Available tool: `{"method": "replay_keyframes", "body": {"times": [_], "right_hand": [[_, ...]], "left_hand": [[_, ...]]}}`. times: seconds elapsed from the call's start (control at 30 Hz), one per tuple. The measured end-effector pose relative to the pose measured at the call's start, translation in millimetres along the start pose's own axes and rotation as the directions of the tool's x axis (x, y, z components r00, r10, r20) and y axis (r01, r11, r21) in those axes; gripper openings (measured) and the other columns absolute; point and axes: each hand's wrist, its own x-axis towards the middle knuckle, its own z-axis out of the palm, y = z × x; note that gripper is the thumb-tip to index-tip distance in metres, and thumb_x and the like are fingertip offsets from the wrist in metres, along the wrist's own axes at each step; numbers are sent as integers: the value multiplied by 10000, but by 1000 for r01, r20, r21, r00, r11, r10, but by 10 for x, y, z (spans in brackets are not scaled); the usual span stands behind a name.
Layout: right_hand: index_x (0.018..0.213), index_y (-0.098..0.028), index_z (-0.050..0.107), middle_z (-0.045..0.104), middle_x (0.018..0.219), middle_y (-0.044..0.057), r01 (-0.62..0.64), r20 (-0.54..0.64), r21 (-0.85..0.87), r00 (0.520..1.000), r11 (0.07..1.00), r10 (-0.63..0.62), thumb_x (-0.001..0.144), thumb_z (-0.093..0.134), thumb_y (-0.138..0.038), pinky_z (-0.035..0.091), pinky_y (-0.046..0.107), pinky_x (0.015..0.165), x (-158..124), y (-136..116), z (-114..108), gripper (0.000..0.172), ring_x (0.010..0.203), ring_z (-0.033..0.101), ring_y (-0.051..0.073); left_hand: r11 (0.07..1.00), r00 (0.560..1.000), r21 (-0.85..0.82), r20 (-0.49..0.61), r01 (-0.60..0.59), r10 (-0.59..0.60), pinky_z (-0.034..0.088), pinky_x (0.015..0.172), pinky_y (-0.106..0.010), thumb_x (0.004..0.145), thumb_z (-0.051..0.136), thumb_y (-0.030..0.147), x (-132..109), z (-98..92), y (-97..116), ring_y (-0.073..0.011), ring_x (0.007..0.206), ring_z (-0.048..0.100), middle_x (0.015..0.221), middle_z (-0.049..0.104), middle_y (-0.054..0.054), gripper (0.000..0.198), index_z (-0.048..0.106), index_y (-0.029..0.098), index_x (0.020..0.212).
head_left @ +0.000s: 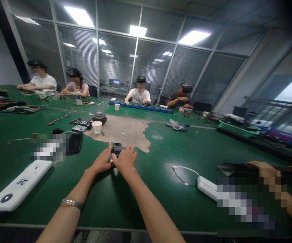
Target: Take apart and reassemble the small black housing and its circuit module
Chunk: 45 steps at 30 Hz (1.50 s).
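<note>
A small grey metal box-shaped part (pixel 117 147) with a dark blue patch on its face stands between my two hands, just above the near edge of the bare tan area. My left hand (pixel 103 159) is closed against its left side, thumb upward. From the right, my right hand (pixel 126 158) grips it, with the thumb at the front and the fingers bent over behind. My fingers hide its lower part, and its exact kind is too small to make out.
Left lie a black phone (pixel 75 143), a paper cup (pixel 96 127) and a long white device (pixel 21 185). A white device with a cable (pixel 206 187) lies right, near another person's hand (pixel 263 168). Tools (pixel 176 125) lie farther back. Several people sit across the green table (pixel 181 148).
</note>
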Motion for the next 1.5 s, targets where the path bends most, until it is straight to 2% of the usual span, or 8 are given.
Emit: {"method": "replay_keyframes", "body": {"times": [0.2, 0.4, 0.6, 0.73, 0.83, 1.1, 1.37, 1.5], "right_hand": [[1086, -91, 806, 684, 1259, 244, -32, 39, 63, 999, 997, 30, 924, 644, -584, 441, 473, 994, 52, 19, -55, 544, 1246, 528, 389], [1057, -88, 813, 707, 1234, 220, -61, -92, 192, 993, 980, 80, 940, 636, -543, 446, 428, 997, 153, 39, -199, 501, 1219, 557, 368], [1052, -125, 824, 722, 1244, 188, -66, -197, 248, 973, 966, 117, 966, 629, -543, 421, 383, 1041, 194, 602, -299, 469, 1199, 598, 323], [1103, -114, 819, 720, 1266, 199, -94, -229, 200, 963, 975, 140, 954, 665, -518, 416, 375, 1048, 84, 1037, -181, 457, 1210, 607, 318], [1110, -117, 814, 697, 1331, 190, -103, -216, 170, 966, 980, 139, 944, 688, -501, 425, 383, 1045, -40, 1178, -77, 437, 1248, 579, 332], [1007, -140, 814, 636, 1420, 202, -146, -203, 50, 967, 988, 153, 951, 668, -532, 450, 459, 1024, -248, 1154, 51, 422, 1293, 512, 371], [1171, -124, 764, 611, 1423, 233, -177, -202, 34, 963, 984, 180, 876, 710, -706, 458, 481, 1003, -338, 1209, 109, 655, 1310, 491, 396], [1200, -123, 747, 585, 1464, 234, -165, -205, 54, 963, 985, 173, 879, 712, -691, 452, 480, 1021, -328, 1232, 107, 653, 1335, 476, 392]], "left_hand": [[1000, 1000, -16, -10, 1, -1, 350, 1238, -610, 824, 766, 399, 0, -9, 7, -421, 1518, 432, 1648, 406, -277, 1213, -30, 138, 1701], [999, 999, 2, -1, 39, -39, 355, 1231, -601, 865, 779, 485, -2, -24, 51, -431, 1528, 410, 1633, 419, -285, 1213, -22, 116, 1698], [1000, 1000, 7, -4, 21, -21, 331, 1246, -579, 903, 746, 465, -4, -21, 47, -402, 1535, 411, 1656, 403, -263, 1169, -46, 140, 1699], [999, 999, 11, 19, 38, -38, 311, 1253, -593, 905, 738, 467, 3, -38, 65, -418, 1545, 389, 1656, 401, -276, 1162, -40, 123, 1696], [999, 999, 12, 33, 32, -32, 306, 1253, -601, 923, 716, 466, 9, -53, 82, -412, 1552, 380, 1654, 408, -270, 1137, -47, 127, 1695], [1000, 999, 12, 22, 26, -26, 325, 1247, -600, 937, 700, 470, 8, -52, 63, -410, 1553, 383, 1640, 434, -262, 1095, -11, 138, 1700], [999, 999, 38, 27, 15, -16, 321, 1254, -596, 945, 700, 473, 13, -57, 66, -408, 1546, 396, 1658, 408, -260, 1095, -17, 135, 1700], [999, 1000, 49, 26, 12, -13, 325, 1252, -601, 939, 700, 477, 7, -62, 95, -415, 1524, 427, 1649, 422, -256, 1071, 28, 142, 1703]]}}
